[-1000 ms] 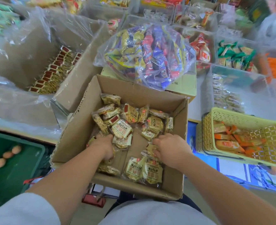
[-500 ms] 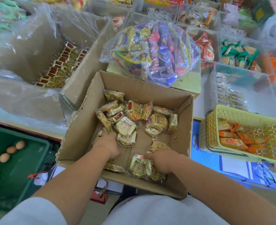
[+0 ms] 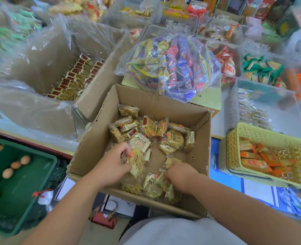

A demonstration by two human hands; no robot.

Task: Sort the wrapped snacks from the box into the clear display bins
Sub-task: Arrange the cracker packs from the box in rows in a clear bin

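Box (image 3: pixel 163 106) sits at the near edge of the table (image 3: pixel 218 121), with wrapped snacks (image 3: pixel 174 138) loose inside.

Left hand (image 3: pixel 110 165) grips packets by its left wall. Right hand (image 3: pixel 179 175) grips packets at its near side.

Behind the box: bag (image 3: pixel 172 68) on flat carton (image 3: pixel 208 101).

Left of the box: lined carton (image 3: pixel 100 85).

Right of the box: basket (image 3: pixel 270 133).

Far right of the table: display bins (image 3: pixel 263 92).

Below the table's near-left edge: crate (image 3: pixel 31 200) holding eggs (image 3: pixel 7 173).

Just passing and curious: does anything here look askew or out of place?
The cardboard box juts past the edge of the table, over the floor, and its rim is ragged. The wrapped snacks inside lie jumbled.
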